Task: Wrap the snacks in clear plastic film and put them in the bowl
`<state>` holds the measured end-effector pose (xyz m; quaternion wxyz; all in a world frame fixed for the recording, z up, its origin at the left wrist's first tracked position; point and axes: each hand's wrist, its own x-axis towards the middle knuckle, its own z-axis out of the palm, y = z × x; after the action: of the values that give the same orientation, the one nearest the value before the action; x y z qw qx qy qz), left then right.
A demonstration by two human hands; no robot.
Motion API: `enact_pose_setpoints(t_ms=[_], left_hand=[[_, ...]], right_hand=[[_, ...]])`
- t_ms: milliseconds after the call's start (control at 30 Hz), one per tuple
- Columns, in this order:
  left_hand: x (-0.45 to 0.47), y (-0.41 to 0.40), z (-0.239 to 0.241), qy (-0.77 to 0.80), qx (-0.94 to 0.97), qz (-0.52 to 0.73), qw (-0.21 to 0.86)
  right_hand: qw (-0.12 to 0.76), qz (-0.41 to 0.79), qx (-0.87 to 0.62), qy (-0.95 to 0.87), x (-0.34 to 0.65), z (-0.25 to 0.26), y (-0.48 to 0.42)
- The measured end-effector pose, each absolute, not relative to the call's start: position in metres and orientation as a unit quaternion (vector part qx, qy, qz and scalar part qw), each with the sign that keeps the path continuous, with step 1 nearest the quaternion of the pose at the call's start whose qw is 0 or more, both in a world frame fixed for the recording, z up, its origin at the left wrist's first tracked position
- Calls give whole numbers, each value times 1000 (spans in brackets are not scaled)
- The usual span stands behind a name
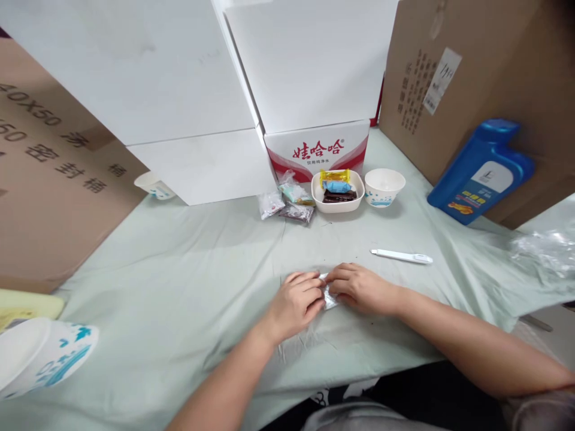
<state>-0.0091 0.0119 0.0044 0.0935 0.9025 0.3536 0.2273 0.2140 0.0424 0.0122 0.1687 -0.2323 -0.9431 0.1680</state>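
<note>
A small, shiny clear plastic packet (330,299) lies on the cloth-covered table between my hands, mostly hidden under the fingers. My left hand (296,300) grips its left side with bent fingers. On the other side, my right hand (362,288) has its fingers curled onto the packet, close to the left fingertips. What the packet contains cannot be made out. Farther back lie several small filled plastic packets (296,211). Beside them a white dish (338,207) holds yellow, blue and dark brown wrapped snacks. A white pen-like utility knife (401,256) rests beyond my right hand.
A white paper bowl (384,187) stands right of the dish, and a blue bottle (480,173) leans near a brown carton (458,78). White boxes (193,78) rise at the back. Another paper bowl (67,359) lies tilted at front left, near a large carton (54,197).
</note>
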Motion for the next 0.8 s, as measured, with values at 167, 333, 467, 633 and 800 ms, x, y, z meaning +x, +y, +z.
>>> enact_pose_setpoints(t_ms=[167,333,467,633,800], left_hand=[[-11,12,-1,343,903,252,58],[-9,10,-7,355,897,257,59],[-8,11,-8,360,898,241,74],[-7,13,-6,363,896,233,104],[-6,13,-4,371,893,227,114]], right_hand=[[167,165,-225,-946,216,8,48],[281,67,-325,-900,251,37,108],[298,-88,-553,-773,289,78,185],[37,-17,-696,-717,301,91,239],[112,-69,-690,-712,274,87,238]])
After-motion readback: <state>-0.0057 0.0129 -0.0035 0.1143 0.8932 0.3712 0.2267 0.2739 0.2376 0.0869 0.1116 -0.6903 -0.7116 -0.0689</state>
